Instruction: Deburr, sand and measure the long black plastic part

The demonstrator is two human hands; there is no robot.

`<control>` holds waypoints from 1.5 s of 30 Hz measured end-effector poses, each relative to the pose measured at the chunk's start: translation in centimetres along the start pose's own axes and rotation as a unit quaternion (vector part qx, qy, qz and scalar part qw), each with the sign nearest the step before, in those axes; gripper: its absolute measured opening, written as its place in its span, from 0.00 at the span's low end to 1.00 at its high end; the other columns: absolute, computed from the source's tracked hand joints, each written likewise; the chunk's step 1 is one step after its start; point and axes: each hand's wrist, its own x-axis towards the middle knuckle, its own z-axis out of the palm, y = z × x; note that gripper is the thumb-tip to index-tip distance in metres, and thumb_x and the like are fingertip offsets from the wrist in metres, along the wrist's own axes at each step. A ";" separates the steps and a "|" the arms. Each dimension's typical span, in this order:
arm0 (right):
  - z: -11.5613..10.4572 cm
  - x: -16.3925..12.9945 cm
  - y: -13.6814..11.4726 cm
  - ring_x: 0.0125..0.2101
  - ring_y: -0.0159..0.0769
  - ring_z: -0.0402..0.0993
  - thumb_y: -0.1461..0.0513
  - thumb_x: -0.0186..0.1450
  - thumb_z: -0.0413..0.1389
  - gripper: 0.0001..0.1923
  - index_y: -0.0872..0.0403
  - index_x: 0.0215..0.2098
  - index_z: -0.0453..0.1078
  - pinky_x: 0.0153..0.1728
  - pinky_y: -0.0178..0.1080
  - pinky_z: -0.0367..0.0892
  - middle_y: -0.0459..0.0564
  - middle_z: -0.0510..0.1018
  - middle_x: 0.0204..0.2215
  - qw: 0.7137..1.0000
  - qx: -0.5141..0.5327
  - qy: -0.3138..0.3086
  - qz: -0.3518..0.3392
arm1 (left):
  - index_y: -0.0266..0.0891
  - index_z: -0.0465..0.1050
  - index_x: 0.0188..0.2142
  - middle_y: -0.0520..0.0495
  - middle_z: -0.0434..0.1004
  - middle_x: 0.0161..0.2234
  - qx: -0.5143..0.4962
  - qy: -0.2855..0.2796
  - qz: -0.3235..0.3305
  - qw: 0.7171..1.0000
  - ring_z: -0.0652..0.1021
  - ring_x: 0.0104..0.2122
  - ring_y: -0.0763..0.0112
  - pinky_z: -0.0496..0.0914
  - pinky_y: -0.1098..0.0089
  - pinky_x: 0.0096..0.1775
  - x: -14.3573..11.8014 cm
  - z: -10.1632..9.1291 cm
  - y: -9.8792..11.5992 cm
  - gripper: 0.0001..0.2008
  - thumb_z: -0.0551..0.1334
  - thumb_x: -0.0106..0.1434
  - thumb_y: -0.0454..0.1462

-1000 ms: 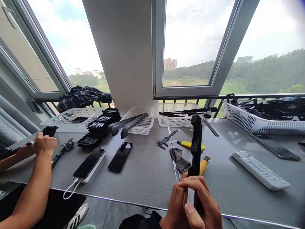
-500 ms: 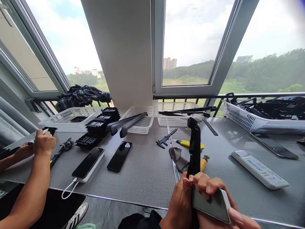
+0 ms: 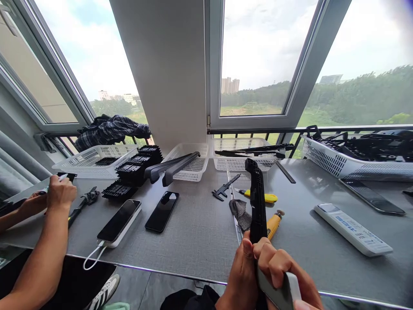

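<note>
My left hand [image 3: 239, 275] grips the lower end of a long black plastic part [image 3: 257, 198], which stands nearly upright over the table's front edge and leans a little left. My right hand [image 3: 284, 277] sits just right of it, fingers curled over a flat grey piece with a white edge [image 3: 280, 294] pressed against the part's base. The bottom of the part is hidden behind both hands.
On the grey table [image 3: 200, 241] lie two phones [image 3: 162, 211], a caliper [image 3: 224, 189], a yellow knife [image 3: 263, 197], a grey cloth [image 3: 240, 212] and a white remote [image 3: 353, 229]. White baskets [image 3: 190, 165] line the back. A co-worker's hands [image 3: 56, 193] work at the left edge.
The black part's top has swung slightly left. My right hand, spread wide with the grey piece half a second ago, has curled back in against the part and my left hand.
</note>
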 end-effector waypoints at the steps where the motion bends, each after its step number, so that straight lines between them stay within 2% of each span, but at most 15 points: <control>1: -0.1 0.0 -0.2 0.29 0.43 0.63 0.45 0.63 0.59 0.19 0.50 0.28 0.66 0.36 0.50 0.65 0.47 0.64 0.24 1.000 -0.005 0.002 0.000 | 0.38 0.70 0.45 0.51 0.63 0.35 -0.001 -0.006 0.003 1.000 0.64 0.37 0.65 0.66 0.63 0.46 0.0 0.1 0.0 0.42 0.42 0.66 0.72; 5: -0.5 0.4 -1.7 0.31 0.45 0.65 0.47 0.63 0.61 0.16 0.50 0.29 0.68 0.37 0.52 0.67 0.49 0.66 0.27 0.999 -0.007 0.022 0.047 | 0.37 0.73 0.48 0.50 0.63 0.36 -0.013 -0.056 0.038 0.998 0.64 0.36 0.65 0.66 0.63 0.45 -0.1 0.6 0.1 0.41 0.43 0.69 0.70; 8: -0.7 0.8 -2.6 0.31 0.47 0.65 0.47 0.62 0.62 0.17 0.49 0.29 0.69 0.35 0.51 0.68 0.49 0.66 0.26 0.999 0.002 0.033 0.038 | 0.37 0.73 0.56 0.47 0.68 0.39 0.005 -0.082 0.066 0.994 0.68 0.39 0.63 0.66 0.63 0.46 -0.1 0.8 0.0 0.41 0.44 0.71 0.67; 10: -0.6 0.9 -2.7 0.31 0.46 0.65 0.46 0.62 0.63 0.17 0.49 0.29 0.70 0.35 0.52 0.68 0.49 0.66 0.26 0.999 -0.006 0.037 0.032 | 0.38 0.73 0.58 0.46 0.69 0.40 0.002 -0.083 0.066 0.994 0.68 0.39 0.63 0.66 0.63 0.46 -0.1 0.8 -0.1 0.41 0.44 0.72 0.67; 16: 0.0 0.3 -1.8 0.30 0.45 0.65 0.47 0.63 0.61 0.16 0.49 0.30 0.69 0.41 0.54 0.67 0.48 0.66 0.26 0.999 -0.011 0.032 0.028 | 0.38 0.74 0.51 0.47 0.69 0.39 -0.020 -0.066 0.036 0.997 0.68 0.38 0.64 0.67 0.63 0.48 -0.2 0.2 -0.7 0.40 0.44 0.70 0.68; 20: 0.0 0.0 -1.0 0.30 0.44 0.64 0.47 0.63 0.59 0.16 0.50 0.29 0.68 0.44 0.55 0.67 0.48 0.66 0.26 0.999 -0.015 0.032 0.018 | 0.38 0.73 0.50 0.48 0.67 0.37 -0.015 -0.039 0.026 0.999 0.66 0.38 0.65 0.68 0.63 0.47 -0.1 0.2 -0.2 0.41 0.44 0.69 0.70; 23: -0.2 0.1 -0.4 0.29 0.43 0.64 0.46 0.64 0.59 0.17 0.50 0.30 0.69 0.40 0.52 0.66 0.47 0.66 0.25 1.000 -0.012 0.007 -0.003 | 0.37 0.73 0.51 0.48 0.67 0.36 -0.011 -0.023 0.027 0.999 0.67 0.38 0.64 0.69 0.63 0.47 0.0 0.2 0.5 0.43 0.44 0.68 0.71; 26: -0.4 0.3 0.2 0.29 0.43 0.64 0.46 0.64 0.58 0.17 0.50 0.29 0.69 0.36 0.49 0.66 0.47 0.65 0.24 1.000 -0.013 -0.018 -0.018 | 0.37 0.74 0.55 0.45 0.73 0.40 -0.004 -0.018 0.030 0.999 0.70 0.41 0.62 0.70 0.61 0.51 0.0 0.1 1.0 0.45 0.43 0.68 0.71; 31: -0.2 0.3 0.7 0.29 0.42 0.65 0.45 0.64 0.59 0.19 0.50 0.28 0.68 0.36 0.48 0.65 0.47 0.66 0.24 0.999 -0.022 -0.022 -0.019 | 0.35 0.76 0.53 0.40 0.77 0.44 0.036 0.016 0.017 0.999 0.72 0.44 0.58 0.70 0.60 0.53 0.0 -0.5 0.4 0.47 0.40 0.67 0.71; 35: -0.4 0.0 0.7 0.28 0.42 0.65 0.46 0.64 0.58 0.17 0.50 0.29 0.70 0.31 0.44 0.64 0.48 0.67 0.25 0.999 -0.033 -0.024 -0.005 | 0.34 0.74 0.54 0.40 0.78 0.45 0.023 0.034 0.012 0.999 0.73 0.44 0.59 0.70 0.60 0.50 0.2 -0.7 0.0 0.45 0.42 0.69 0.70; 37: -0.9 -0.4 0.6 0.30 0.42 0.68 0.48 0.65 0.59 0.15 0.50 0.32 0.72 0.31 0.44 0.66 0.49 0.69 0.27 0.998 -0.055 0.016 -0.002 | 0.34 0.72 0.56 0.41 0.78 0.45 0.013 0.043 0.031 0.999 0.74 0.43 0.60 0.70 0.62 0.49 0.3 -0.6 0.2 0.41 0.44 0.72 0.67; 40: -1.9 -1.0 1.0 0.32 0.42 0.73 0.49 0.71 0.59 0.14 0.50 0.43 0.75 0.33 0.43 0.70 0.49 0.73 0.32 0.987 -0.096 0.127 0.030 | 0.34 0.70 0.57 0.45 0.78 0.37 0.012 0.034 0.048 0.998 0.74 0.34 0.65 0.69 0.65 0.39 0.5 -0.6 0.5 0.39 0.45 0.74 0.65; 42: -2.5 -1.2 1.6 0.31 0.40 0.74 0.44 0.73 0.58 0.19 0.49 0.49 0.73 0.31 0.40 0.71 0.48 0.75 0.33 0.972 -0.131 0.184 0.059 | 0.34 0.68 0.60 0.45 0.79 0.35 0.028 0.034 0.054 0.998 0.74 0.31 0.65 0.68 0.65 0.36 0.6 -0.6 0.5 0.41 0.43 0.73 0.66; 45: -2.7 -1.0 2.6 0.25 0.36 0.72 0.38 0.68 0.62 0.29 0.51 0.51 0.72 0.24 0.36 0.68 0.47 0.76 0.31 0.945 -0.219 0.216 0.114 | 0.35 0.67 0.65 0.41 0.82 0.39 0.109 0.053 0.082 0.989 0.77 0.34 0.61 0.69 0.63 0.41 0.4 -0.8 0.3 0.41 0.41 0.74 0.64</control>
